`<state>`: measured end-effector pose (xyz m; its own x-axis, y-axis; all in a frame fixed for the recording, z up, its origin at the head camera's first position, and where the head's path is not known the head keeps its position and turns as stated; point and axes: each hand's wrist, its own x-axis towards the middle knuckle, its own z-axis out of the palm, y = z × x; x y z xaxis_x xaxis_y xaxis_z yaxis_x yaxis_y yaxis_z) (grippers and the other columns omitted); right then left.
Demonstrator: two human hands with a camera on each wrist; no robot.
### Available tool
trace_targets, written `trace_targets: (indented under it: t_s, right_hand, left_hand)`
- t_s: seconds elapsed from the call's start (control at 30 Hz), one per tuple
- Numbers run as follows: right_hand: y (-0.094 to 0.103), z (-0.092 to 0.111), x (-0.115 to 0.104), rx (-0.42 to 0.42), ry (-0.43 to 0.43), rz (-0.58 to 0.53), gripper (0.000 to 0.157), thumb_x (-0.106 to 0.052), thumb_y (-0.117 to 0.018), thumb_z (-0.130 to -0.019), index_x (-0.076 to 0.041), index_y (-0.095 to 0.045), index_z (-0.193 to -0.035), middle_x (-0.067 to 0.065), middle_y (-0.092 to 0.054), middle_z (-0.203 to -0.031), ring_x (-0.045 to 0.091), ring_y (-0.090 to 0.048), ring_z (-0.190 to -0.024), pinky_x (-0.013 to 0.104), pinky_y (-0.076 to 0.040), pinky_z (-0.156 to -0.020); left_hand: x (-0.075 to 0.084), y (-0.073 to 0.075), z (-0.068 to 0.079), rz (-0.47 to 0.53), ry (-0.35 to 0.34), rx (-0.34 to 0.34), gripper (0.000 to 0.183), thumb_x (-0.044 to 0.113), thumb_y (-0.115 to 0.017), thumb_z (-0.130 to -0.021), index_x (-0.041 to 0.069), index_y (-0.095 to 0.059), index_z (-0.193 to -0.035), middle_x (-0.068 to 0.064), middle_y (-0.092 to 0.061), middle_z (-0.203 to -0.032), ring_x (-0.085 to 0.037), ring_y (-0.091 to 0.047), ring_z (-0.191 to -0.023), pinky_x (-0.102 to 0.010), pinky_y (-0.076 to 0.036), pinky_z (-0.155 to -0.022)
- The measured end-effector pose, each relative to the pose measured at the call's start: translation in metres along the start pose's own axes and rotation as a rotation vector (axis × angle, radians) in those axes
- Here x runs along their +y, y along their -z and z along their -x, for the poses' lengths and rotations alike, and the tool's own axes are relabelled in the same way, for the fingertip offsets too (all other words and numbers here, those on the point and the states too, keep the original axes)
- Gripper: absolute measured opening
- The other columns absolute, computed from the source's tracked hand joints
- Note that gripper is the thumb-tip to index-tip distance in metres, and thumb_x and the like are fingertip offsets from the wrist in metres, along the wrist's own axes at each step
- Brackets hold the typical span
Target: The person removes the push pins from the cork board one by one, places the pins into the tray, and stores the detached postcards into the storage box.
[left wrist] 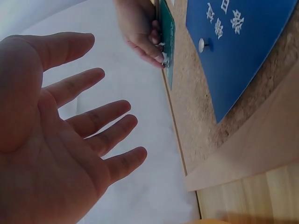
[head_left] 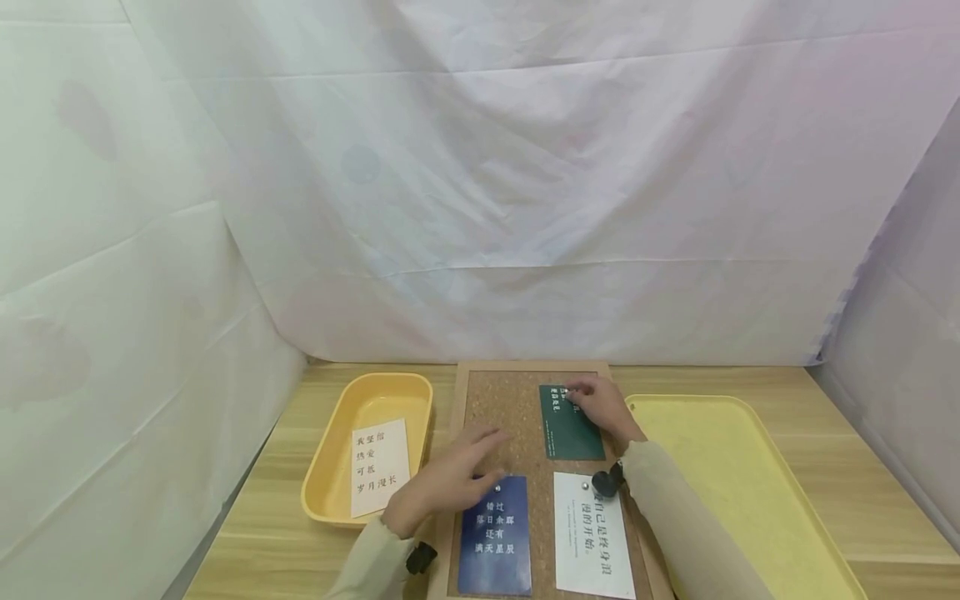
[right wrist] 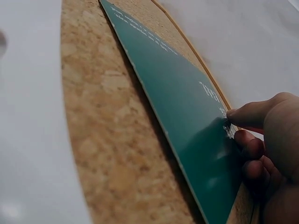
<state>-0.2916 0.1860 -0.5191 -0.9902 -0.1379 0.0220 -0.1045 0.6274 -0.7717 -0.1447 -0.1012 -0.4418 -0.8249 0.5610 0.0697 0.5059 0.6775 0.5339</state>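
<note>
My left hand hangs, fingers spread, by the near-left blue card. Right of that lies the white card; beyond it on the corkboard, my right hand touches the green card's far end, pinching or not I can't tell.

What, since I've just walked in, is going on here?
A person is working at a corkboard. The right hand touches the far end of the green card; whether it pinches anything is hidden. The left hand is open, empty, near the blue card. That card and the white card are pinned; a cream card is in the orange tray.
</note>
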Motion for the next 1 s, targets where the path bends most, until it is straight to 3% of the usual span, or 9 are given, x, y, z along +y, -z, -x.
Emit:
trace_targets:
  t_s: [0.3, 0.63, 1.0]
  right_hand:
    - [0.0, 0.0, -0.001, 0.008, -0.026, -0.012, 0.023, -0.016, -0.063, -0.097, -0.009, -0.071, -0.117, 0.012, -0.067, -0.113, 0.023, -0.06, -0.091, 0.029, -0.051, -0.068]
    - [-0.002, 0.001, -0.003, 0.015, -0.004, 0.005, 0.023, -0.016, -0.062, -0.097, -0.008, -0.071, -0.117, 0.012, -0.068, -0.115, 0.022, -0.062, -0.092, 0.032, -0.054, -0.072]
    - [-0.003, 0.002, -0.005, 0.001, -0.022, 0.012, 0.024, -0.018, -0.061, -0.098, -0.011, -0.071, -0.118, 0.011, -0.068, -0.116, 0.023, -0.061, -0.095, 0.032, -0.053, -0.074]
  left_hand:
    - [0.003, -0.013, -0.012, -0.042, -0.029, -0.098, 0.054, 0.026, -0.059, -0.098, 0.009, -0.045, -0.148, -0.019, -0.041, -0.152, -0.035, -0.038, -0.141, -0.052, -0.035, -0.115]
    - [0.004, -0.031, -0.027, -0.147, 0.008, -0.153, 0.051, 0.032, -0.058, -0.098, 0.022, -0.048, -0.147, -0.01, -0.044, -0.152, -0.027, -0.04, -0.14, -0.047, -0.038, -0.114]
    - [0.013, -0.041, -0.039, -0.23, 0.04, -0.211, 0.054, 0.042, -0.055, -0.099, 0.027, -0.044, -0.15, -0.01, -0.037, -0.158, -0.03, -0.035, -0.145, -0.05, -0.031, -0.117]
